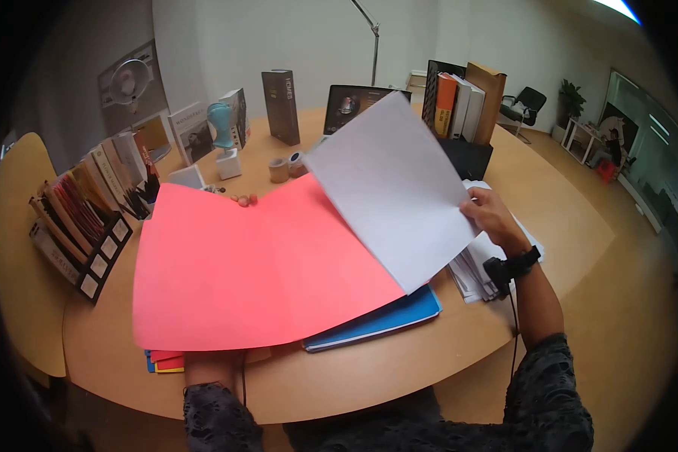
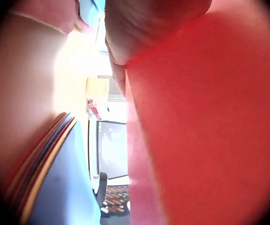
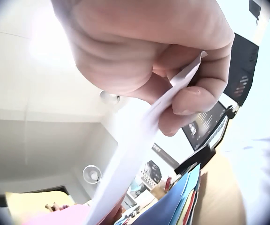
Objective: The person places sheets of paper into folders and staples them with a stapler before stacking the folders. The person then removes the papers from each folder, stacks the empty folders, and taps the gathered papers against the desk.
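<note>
A wide pink folder (image 1: 264, 264), spread out with a crease near its middle, is held up over the desk. My left hand (image 2: 153, 28) is under it, mostly hidden in the head view, where its fingertips (image 1: 245, 200) curl over the far edge. White paper (image 1: 392, 181) leans across the folder's right part. The right hand (image 1: 493, 218) pinches this paper at its right edge between thumb and fingers; the right wrist view shows the paper bent between them. Below the folder lie a blue folder (image 1: 384, 324) and several coloured folders (image 1: 166, 360).
A stack of white papers (image 1: 471, 271) lies by my right wrist. Books in a black rack (image 1: 102, 256) line the desk's left side. Farther back are a teal-topped stand (image 1: 221, 128), tape rolls (image 1: 279, 170), a dark upright box (image 1: 281, 107) and more upright books (image 1: 459, 105).
</note>
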